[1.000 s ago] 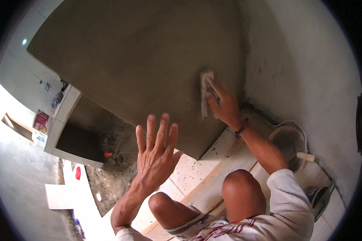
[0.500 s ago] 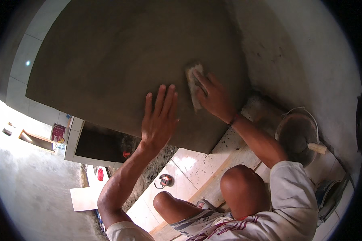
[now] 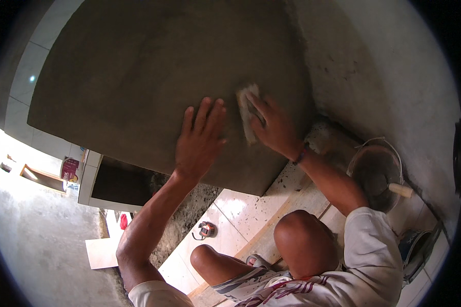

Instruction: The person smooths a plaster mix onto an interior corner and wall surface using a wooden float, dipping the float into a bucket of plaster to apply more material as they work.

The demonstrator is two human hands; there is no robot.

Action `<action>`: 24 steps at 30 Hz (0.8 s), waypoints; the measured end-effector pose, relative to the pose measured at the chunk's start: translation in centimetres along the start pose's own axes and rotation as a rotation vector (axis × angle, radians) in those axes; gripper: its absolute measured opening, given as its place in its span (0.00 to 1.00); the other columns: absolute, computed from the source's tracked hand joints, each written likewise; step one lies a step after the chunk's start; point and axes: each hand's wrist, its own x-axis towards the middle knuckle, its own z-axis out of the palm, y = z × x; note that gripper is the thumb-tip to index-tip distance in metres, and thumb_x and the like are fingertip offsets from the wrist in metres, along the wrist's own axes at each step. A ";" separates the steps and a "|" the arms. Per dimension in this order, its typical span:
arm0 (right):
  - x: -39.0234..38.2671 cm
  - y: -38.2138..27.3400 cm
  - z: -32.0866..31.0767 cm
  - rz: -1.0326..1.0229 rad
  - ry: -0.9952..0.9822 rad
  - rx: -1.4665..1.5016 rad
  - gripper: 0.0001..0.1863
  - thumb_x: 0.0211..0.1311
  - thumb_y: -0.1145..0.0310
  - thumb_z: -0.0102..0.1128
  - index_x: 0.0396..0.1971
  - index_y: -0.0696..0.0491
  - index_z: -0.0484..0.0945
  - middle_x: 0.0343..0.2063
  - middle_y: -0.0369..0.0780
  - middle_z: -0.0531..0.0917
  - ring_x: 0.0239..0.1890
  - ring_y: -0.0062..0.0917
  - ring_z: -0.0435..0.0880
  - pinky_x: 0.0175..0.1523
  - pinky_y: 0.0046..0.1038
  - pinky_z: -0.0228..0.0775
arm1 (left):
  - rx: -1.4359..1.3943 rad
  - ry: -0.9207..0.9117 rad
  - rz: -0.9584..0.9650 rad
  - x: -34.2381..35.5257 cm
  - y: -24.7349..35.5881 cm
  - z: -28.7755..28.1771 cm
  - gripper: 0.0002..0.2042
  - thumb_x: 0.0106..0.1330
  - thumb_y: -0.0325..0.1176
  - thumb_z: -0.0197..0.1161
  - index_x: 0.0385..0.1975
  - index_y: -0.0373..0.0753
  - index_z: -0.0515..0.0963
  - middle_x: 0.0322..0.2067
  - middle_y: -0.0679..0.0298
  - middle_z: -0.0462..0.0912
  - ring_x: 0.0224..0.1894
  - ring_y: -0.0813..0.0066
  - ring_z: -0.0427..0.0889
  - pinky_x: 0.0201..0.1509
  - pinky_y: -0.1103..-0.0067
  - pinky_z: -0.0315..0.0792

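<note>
A broad grey-brown plastered surface (image 3: 138, 97) spreads in front of me. In my right hand (image 3: 277, 128) is a pale, rectangular rubbing block (image 3: 248, 110), pressed lengthwise against the plaster; whether it is foam or wood I cannot tell. The fingers lie along its top and side. To the left, my left hand (image 3: 197, 143) is open, palm toward the plaster with fingers stretched upward, holding nothing. It appears to rest on the surface, though the palm side is hidden.
On the right, a bucket (image 3: 376, 174) with a wire handle holds a tool with a pale wooden handle (image 3: 400, 190). A tape measure (image 3: 205, 230) lies on the floor tiles (image 3: 241, 215). A plank (image 3: 312, 210) runs past my knees. White tiles (image 3: 23, 82) edge the plaster's left side.
My left hand has slid slightly up and left along the plaster. My right hand and the block stay in nearly the same place. The whole view has shifted a little.
</note>
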 end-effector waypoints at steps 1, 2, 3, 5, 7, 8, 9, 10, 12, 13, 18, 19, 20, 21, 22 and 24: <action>1.4 -0.8 -0.3 -0.032 0.017 -0.010 0.29 0.57 0.69 0.58 0.62 0.51 0.67 0.42 0.50 0.76 0.43 0.46 0.78 0.46 0.42 0.72 | -0.001 0.005 -0.028 -0.2 0.0 -0.1 0.38 0.54 0.52 0.66 0.65 0.44 0.65 0.71 0.63 0.54 0.73 0.60 0.49 0.73 0.55 0.47; 2.2 -1.6 0.2 -0.064 0.040 -0.005 0.29 0.57 0.70 0.58 0.62 0.51 0.67 0.40 0.50 0.76 0.41 0.46 0.78 0.44 0.41 0.73 | 0.010 0.001 -0.053 -0.7 -0.4 -0.4 0.38 0.54 0.52 0.67 0.65 0.43 0.65 0.71 0.63 0.54 0.73 0.59 0.48 0.72 0.54 0.47; 2.0 -1.7 0.9 -0.082 0.041 -0.059 0.29 0.57 0.70 0.58 0.62 0.51 0.67 0.40 0.50 0.76 0.41 0.46 0.78 0.45 0.41 0.73 | 0.013 0.007 -0.076 -0.6 -0.5 -0.5 0.38 0.54 0.52 0.67 0.65 0.43 0.65 0.71 0.63 0.54 0.73 0.59 0.48 0.72 0.54 0.47; -0.4 -1.4 4.0 -0.126 0.042 -0.164 0.30 0.57 0.70 0.59 0.62 0.51 0.67 0.40 0.51 0.75 0.42 0.47 0.77 0.46 0.42 0.72 | -0.004 0.025 -0.095 -0.9 -1.0 -1.0 0.38 0.54 0.51 0.67 0.65 0.42 0.65 0.71 0.62 0.53 0.74 0.58 0.48 0.72 0.53 0.47; -6.0 0.3 6.6 -0.141 -0.090 -0.152 0.30 0.57 0.69 0.59 0.62 0.52 0.67 0.41 0.52 0.74 0.43 0.49 0.76 0.48 0.43 0.72 | -0.026 0.042 -0.110 -1.2 -1.0 -1.3 0.39 0.53 0.50 0.68 0.64 0.41 0.65 0.71 0.61 0.53 0.74 0.57 0.48 0.72 0.52 0.48; -8.0 1.1 7.2 -0.146 -0.155 -0.136 0.30 0.56 0.69 0.58 0.62 0.52 0.68 0.41 0.52 0.74 0.44 0.49 0.75 0.49 0.43 0.71 | -0.028 0.042 -0.108 -1.4 -1.2 -1.4 0.39 0.53 0.50 0.68 0.64 0.40 0.65 0.71 0.61 0.53 0.73 0.57 0.48 0.71 0.52 0.48; -9.0 1.7 7.0 -0.139 -0.184 -0.097 0.29 0.57 0.69 0.58 0.61 0.52 0.68 0.41 0.52 0.74 0.44 0.49 0.76 0.49 0.43 0.71 | -0.032 0.043 -0.105 -1.7 -1.1 -1.3 0.39 0.53 0.50 0.69 0.64 0.40 0.65 0.71 0.61 0.53 0.73 0.57 0.48 0.71 0.52 0.49; -9.8 2.4 6.8 -0.133 -0.212 -0.060 0.29 0.57 0.69 0.58 0.61 0.52 0.68 0.41 0.52 0.75 0.44 0.48 0.76 0.49 0.42 0.71 | -0.039 0.038 -0.112 -1.9 -1.0 -1.4 0.39 0.53 0.50 0.69 0.64 0.39 0.65 0.71 0.60 0.53 0.73 0.56 0.48 0.71 0.52 0.49; -8.8 2.0 5.8 -0.143 -0.164 -0.013 0.29 0.58 0.68 0.57 0.62 0.52 0.67 0.43 0.53 0.75 0.46 0.48 0.76 0.50 0.43 0.71 | -0.045 0.040 -0.118 -1.9 -1.1 -1.6 0.40 0.52 0.50 0.70 0.64 0.39 0.65 0.71 0.60 0.52 0.73 0.56 0.48 0.70 0.52 0.51; -6.8 2.0 4.7 -0.160 -0.095 0.004 0.29 0.59 0.67 0.57 0.63 0.52 0.66 0.45 0.54 0.75 0.48 0.48 0.76 0.51 0.44 0.71 | -0.048 0.044 -0.132 -2.2 -1.2 -1.6 0.40 0.52 0.50 0.70 0.64 0.39 0.65 0.71 0.60 0.52 0.73 0.56 0.48 0.71 0.52 0.50; 3.5 -4.9 -0.5 -0.062 -0.056 -0.128 0.30 0.60 0.66 0.57 0.63 0.53 0.65 0.46 0.55 0.75 0.47 0.48 0.77 0.50 0.43 0.72 | -0.061 0.022 -0.202 -4.0 -1.7 -2.6 0.40 0.52 0.49 0.71 0.64 0.38 0.65 0.71 0.59 0.52 0.74 0.56 0.46 0.72 0.52 0.48; 4.1 -5.6 -0.4 -0.061 -0.086 -0.189 0.30 0.59 0.66 0.57 0.63 0.53 0.65 0.46 0.55 0.75 0.46 0.48 0.77 0.50 0.43 0.73 | -0.075 0.010 -0.213 -4.4 -1.9 -2.8 0.40 0.52 0.49 0.71 0.64 0.37 0.64 0.71 0.58 0.52 0.74 0.56 0.46 0.72 0.53 0.47; 2.9 -5.4 1.0 -0.103 -0.045 -0.154 0.30 0.59 0.67 0.57 0.63 0.53 0.66 0.45 0.53 0.76 0.45 0.47 0.77 0.50 0.43 0.72 | -0.089 0.002 -0.225 -4.6 -1.8 -2.9 0.40 0.52 0.49 0.71 0.64 0.37 0.64 0.71 0.58 0.51 0.74 0.56 0.46 0.72 0.53 0.47; 0.2 -4.6 3.4 -0.146 -0.006 -0.123 0.29 0.58 0.67 0.57 0.62 0.53 0.67 0.43 0.52 0.77 0.45 0.46 0.77 0.50 0.42 0.72 | -0.106 -0.004 -0.240 -4.8 -1.8 -3.0 0.40 0.53 0.49 0.71 0.64 0.36 0.64 0.71 0.58 0.51 0.74 0.56 0.45 0.72 0.53 0.47; -1.9 -3.6 4.6 -0.203 0.036 -0.108 0.29 0.57 0.68 0.58 0.61 0.54 0.68 0.41 0.50 0.78 0.44 0.46 0.78 0.51 0.41 0.71 | -0.119 0.025 -0.243 -4.5 -1.6 -3.2 0.40 0.53 0.48 0.71 0.64 0.36 0.64 0.71 0.58 0.51 0.74 0.56 0.45 0.72 0.53 0.46; -6.6 -1.7 5.8 -0.156 -0.156 -0.151 0.29 0.56 0.69 0.58 0.61 0.53 0.69 0.40 0.50 0.78 0.43 0.45 0.78 0.50 0.41 0.71 | -0.146 0.034 -0.237 -4.8 -1.1 -3.0 0.40 0.53 0.47 0.71 0.64 0.35 0.64 0.71 0.58 0.51 0.74 0.57 0.45 0.72 0.53 0.46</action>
